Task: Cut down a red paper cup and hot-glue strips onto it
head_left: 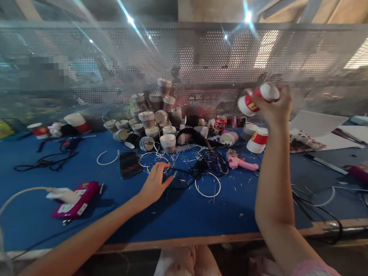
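My right hand (275,105) is closed round a red-and-white cup-shaped container (262,93), gripping it high above the right side of the blue tabletop (224,221). My left hand (157,180) holds nothing that I can see — its fingers part loosely beside thin white plastic loops (151,168) and a tangled black cable (200,165). I judge the work under way: the container is lifted and not set down, while whether anything in the heap is finished I cannot tell. Counting, I find one container in my grip and three similar red-and-white containers (257,140) on the table: one near my right forearm, two at the far left. The small grey pots with white rims (168,143) overlap in their heap — over a dozen, no exact count possible. There are also one red drink can (219,125), one pink gun-shaped plastic tool (242,164) and two magenta power strips (75,201).
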The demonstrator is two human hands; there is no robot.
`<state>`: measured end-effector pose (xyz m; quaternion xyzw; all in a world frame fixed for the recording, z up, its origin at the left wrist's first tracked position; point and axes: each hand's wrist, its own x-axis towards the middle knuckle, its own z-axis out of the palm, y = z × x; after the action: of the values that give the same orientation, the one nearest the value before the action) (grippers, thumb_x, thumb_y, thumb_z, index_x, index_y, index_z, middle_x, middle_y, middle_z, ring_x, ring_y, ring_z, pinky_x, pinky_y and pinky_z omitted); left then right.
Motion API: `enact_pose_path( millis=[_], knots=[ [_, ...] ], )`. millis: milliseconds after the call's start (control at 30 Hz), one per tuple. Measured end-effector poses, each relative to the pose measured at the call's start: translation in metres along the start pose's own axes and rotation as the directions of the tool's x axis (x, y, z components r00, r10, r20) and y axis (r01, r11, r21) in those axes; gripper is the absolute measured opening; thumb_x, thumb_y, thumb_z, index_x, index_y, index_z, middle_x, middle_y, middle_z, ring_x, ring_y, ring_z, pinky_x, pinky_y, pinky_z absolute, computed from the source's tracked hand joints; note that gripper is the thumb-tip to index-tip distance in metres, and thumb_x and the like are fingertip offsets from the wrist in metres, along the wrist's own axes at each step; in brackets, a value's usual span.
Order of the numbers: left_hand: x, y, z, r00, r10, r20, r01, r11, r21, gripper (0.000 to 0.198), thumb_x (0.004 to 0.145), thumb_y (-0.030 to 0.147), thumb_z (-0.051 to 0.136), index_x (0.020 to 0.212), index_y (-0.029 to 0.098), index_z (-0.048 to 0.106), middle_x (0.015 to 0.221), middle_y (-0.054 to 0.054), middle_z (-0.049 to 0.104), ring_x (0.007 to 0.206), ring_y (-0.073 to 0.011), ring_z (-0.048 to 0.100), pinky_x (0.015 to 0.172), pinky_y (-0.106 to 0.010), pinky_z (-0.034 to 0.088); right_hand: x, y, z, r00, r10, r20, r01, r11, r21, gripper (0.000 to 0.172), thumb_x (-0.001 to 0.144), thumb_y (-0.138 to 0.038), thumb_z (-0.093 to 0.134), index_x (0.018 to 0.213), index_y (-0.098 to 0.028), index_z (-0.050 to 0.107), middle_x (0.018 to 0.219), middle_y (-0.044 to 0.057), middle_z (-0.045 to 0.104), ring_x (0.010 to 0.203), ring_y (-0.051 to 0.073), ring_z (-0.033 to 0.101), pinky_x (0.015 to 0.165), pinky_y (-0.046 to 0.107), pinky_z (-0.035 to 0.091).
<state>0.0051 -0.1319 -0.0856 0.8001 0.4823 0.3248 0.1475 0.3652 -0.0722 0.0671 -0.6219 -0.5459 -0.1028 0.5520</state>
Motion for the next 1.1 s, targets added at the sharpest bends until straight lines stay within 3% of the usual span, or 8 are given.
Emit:
enact_pose_path(
  millis=[133,267,400,567,700,800,967,1100],
  knots=[
    [-0.013,-0.01,-0.006,0.981,-0.127,0.149,0.141,0.987,-0.082,0.021,0.076,0.035,0.054,0.091,0.023,0.047,0.088,-0.005,0.054,0.082,-0.0216,0.057,0.076,-0.043,0.048,-0.04,-0.072,0.023,0.932,-0.249,0.263,0.104,0.88,0.463,0.052,0.064,-0.05,0.067,0.101,-0.02,0.047,0.104,0.006,0.056,0.094,0.02,0.056,0.082,0.036,0.046],
    [-0.013,-0.003,-0.018,0.98,-0.116,0.159,0.183,0.838,-0.514,0.069,0.067,0.041,0.066,0.122,0.027,0.028,0.127,-0.015,0.042,0.111,-0.0276,0.052,0.082,-0.043,0.049,-0.104,-0.116,0.058,0.705,-0.205,0.679,-0.306,0.776,0.551,0.048,0.066,-0.05,0.065,0.099,-0.02,0.047,0.103,0.006,0.06,0.093,0.019,0.059,0.078,0.033,0.051],
    [0.009,0.012,-0.028,0.997,-0.078,0.023,0.071,0.696,-0.714,0.088,0.063,0.039,0.07,0.131,0.038,0.013,0.138,-0.01,0.033,0.119,-0.0249,0.046,0.093,-0.041,0.044,-0.153,-0.119,0.091,0.625,-0.062,0.778,-0.599,0.601,0.529,0.05,0.066,-0.055,0.063,0.096,-0.018,0.047,0.107,0.01,0.059,0.095,0.019,0.06,0.08,0.033,0.052],
    [0.027,0.015,-0.025,0.995,-0.1,0.011,0.082,0.74,-0.667,0.088,0.062,0.036,0.072,0.134,0.033,0.02,0.127,-0.01,0.043,0.11,-0.0253,0.052,0.087,-0.04,0.048,-0.167,-0.094,0.095,0.667,-0.066,0.742,-0.506,0.691,0.517,0.056,0.063,-0.048,0.068,0.107,-0.02,0.047,0.11,0.008,0.059,0.097,0.018,0.059,0.082,0.032,0.049],
    [0.032,0.007,-0.014,0.995,0.054,-0.078,-0.079,0.929,-0.362,0.102,0.053,0.034,0.079,0.136,0.029,0.021,0.141,-0.014,0.026,0.13,-0.0334,0.03,0.102,-0.049,0.033,-0.167,-0.076,0.083,0.722,-0.13,0.68,-0.206,0.897,0.39,0.064,0.06,-0.036,0.074,0.117,-0.021,0.048,0.112,0.008,0.057,0.104,0.022,0.054,0.092,0.038,0.042],
    [0.04,0.008,-0.001,0.977,0.213,-0.027,-0.213,0.948,-0.237,0.085,0.055,0.031,0.077,0.129,0.022,0.038,0.136,-0.015,0.037,0.129,-0.0316,0.032,0.107,-0.048,0.024,-0.172,-0.073,0.084,0.755,-0.148,0.639,-0.063,0.953,0.295,0.073,0.055,-0.028,0.077,0.121,-0.016,0.047,0.117,0.014,0.053,0.111,0.026,0.05,0.097,0.041,0.037],
    [0.058,0.013,0.021,0.999,0.032,0.031,-0.013,0.873,-0.487,0.07,0.056,0.028,0.076,0.119,0.019,0.047,0.117,-0.012,0.057,0.107,-0.0263,0.055,0.093,-0.041,0.042,-0.169,-0.064,0.074,0.766,-0.203,0.61,0.006,0.951,0.308,0.07,0.066,-0.034,0.069,0.126,-0.015,0.039,0.125,0.017,0.047,0.111,0.026,0.05,0.095,0.04,0.039],
    [0.062,0.005,0.029,0.985,-0.145,0.096,0.171,0.695,-0.698,0.071,0.057,0.027,0.076,0.12,0.02,0.044,0.113,-0.01,0.059,0.099,-0.0212,0.058,0.086,-0.034,0.047,-0.15,-0.03,0.043,0.842,-0.042,0.538,-0.058,0.984,0.168,0.049,0.076,-0.04,0.057,0.116,-0.015,0.045,0.117,0.016,0.049,0.097,0.023,0.056,0.088,0.04,0.044]
  ],
)
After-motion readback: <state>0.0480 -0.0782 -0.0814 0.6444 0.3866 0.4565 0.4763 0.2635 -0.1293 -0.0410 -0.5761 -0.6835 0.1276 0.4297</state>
